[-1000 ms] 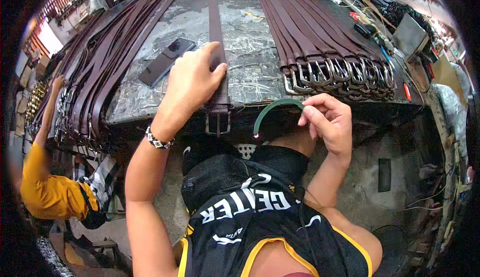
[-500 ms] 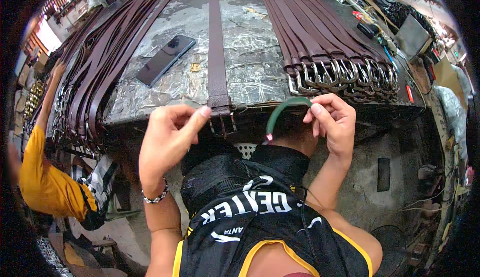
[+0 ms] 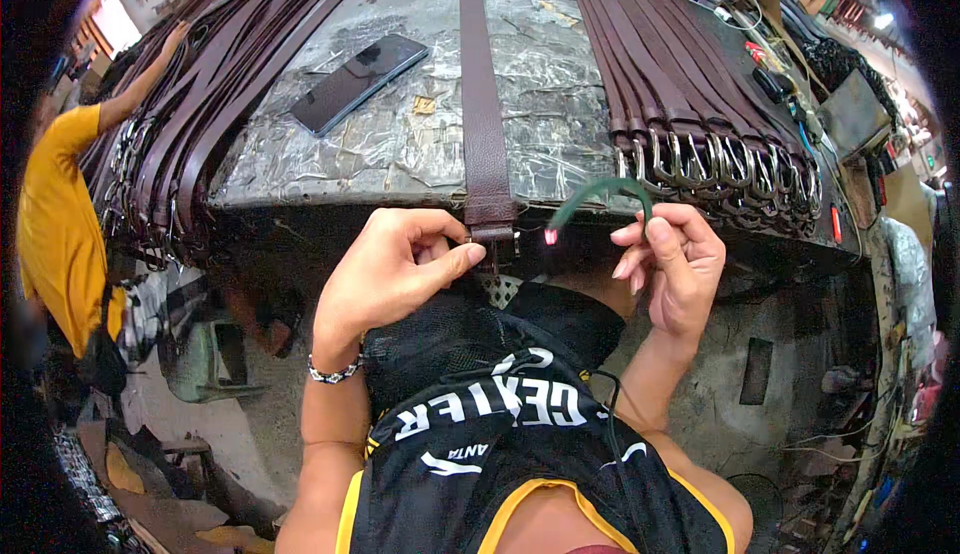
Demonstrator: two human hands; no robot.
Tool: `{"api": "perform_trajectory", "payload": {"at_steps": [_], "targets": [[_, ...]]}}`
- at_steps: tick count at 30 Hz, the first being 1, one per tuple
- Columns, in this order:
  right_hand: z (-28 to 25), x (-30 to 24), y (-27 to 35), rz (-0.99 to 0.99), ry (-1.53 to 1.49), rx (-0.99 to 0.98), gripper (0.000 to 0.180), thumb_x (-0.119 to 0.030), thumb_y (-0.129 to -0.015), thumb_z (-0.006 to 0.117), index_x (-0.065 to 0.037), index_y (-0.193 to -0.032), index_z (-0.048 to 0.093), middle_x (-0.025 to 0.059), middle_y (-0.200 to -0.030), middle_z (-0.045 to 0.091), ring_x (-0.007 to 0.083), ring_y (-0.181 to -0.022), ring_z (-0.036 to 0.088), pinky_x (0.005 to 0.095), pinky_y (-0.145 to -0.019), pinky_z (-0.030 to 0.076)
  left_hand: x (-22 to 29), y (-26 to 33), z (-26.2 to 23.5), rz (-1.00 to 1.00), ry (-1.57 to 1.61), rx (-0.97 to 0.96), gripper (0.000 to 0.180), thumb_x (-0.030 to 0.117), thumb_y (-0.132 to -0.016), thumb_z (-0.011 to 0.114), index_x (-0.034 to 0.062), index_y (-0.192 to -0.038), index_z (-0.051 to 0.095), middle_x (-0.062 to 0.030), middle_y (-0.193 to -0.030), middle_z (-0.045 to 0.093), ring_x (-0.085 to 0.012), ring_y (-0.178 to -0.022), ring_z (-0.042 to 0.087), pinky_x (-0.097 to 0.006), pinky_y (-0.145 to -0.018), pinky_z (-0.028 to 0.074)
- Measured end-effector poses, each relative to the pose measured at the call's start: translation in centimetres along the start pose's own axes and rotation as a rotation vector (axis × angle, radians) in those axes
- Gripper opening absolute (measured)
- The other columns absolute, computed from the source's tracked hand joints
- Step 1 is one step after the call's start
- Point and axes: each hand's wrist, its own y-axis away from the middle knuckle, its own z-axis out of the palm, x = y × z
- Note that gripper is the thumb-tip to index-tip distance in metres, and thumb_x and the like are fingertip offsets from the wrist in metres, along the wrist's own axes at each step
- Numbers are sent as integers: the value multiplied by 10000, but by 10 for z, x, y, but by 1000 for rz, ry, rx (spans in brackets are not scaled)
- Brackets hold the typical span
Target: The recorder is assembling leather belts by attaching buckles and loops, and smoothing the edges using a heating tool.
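A dark brown leather belt [image 3: 487, 134] lies lengthwise down the middle of the work surface, its buckle end [image 3: 495, 237] hanging over the near edge. My left hand [image 3: 400, 269] is closed, thumb and forefinger pinching the left side of that buckle end; the fingers partly cover the buckle. To the right, my right hand [image 3: 675, 269] pinches a bent, dark green tube-like piece [image 3: 600, 190] between thumb and fingers. The piece arches leftward and ends in a bright pinkish tip beside the belt, apart from it. Its exact kind is unclear.
Many brown belts with metal buckles [image 3: 720, 169] lie at the right, and another bunch [image 3: 190, 169] at the left. A dark phone [image 3: 360, 84] rests left of the middle belt. Beyond the left bunch, a person in a yellow shirt [image 3: 65, 214] reaches toward the belts.
My left hand has come right and closed on the belt's buckle end, where before it was just beside it. The right hand still holds the green piece. The yellow-shirted person has straightened up.
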Motion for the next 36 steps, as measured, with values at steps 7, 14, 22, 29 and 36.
{"api": "perform_trajectory", "payload": {"at_steps": [7, 14, 22, 29, 36], "targets": [[24, 6, 4, 9, -65, -9, 105, -78, -1010, 565, 7, -1069, 553, 253, -949, 738, 201, -660, 724, 230, -487, 503, 10, 3, -6, -36, 90, 129, 276, 251, -921, 765, -5, -1018, 733, 10, -684, 651, -34, -574, 567, -202, -478, 431], [39, 19, -1, -411, 250, -47, 86, -37, -921, 639, 8, -975, 588, 238, -1206, 656, 263, -1107, 663, 348, -874, 551, 5, 2, 0, 45, 115, 174, 180, 159, -928, 745, -7, -992, 720, 8, -686, 652, -29, -569, 574, -192, -467, 419], [42, 27, -10, -527, 413, -28, 96, 2, -818, 668, 19, -903, 626, 227, -1259, 618, 308, -1168, 618, 433, -1047, 481, 5, 2, -2, 55, 242, 209, 140, 139, -944, 719, 3, -954, 692, 5, -678, 651, -31, -557, 575, -186, -458, 410], [41, 32, -9, -538, 460, -18, 99, 0, -802, 675, 17, -888, 629, 217, -1236, 629, 306, -1145, 626, 420, -1023, 494, 4, 1, -4, 79, 244, 284, 109, 116, -941, 711, 12, -927, 682, 6, -646, 639, -28, -529, 559, -180, -441, 386], [41, 32, -8, -537, 488, -28, 105, -9, -795, 687, 15, -880, 631, 210, -1232, 634, 303, -1135, 629, 414, -1008, 498, 4, 3, -4, 73, 278, 279, 105, 111, -939, 708, 13, -917, 677, 5, -649, 638, -29, -528, 560, -178, -443, 391]]}}
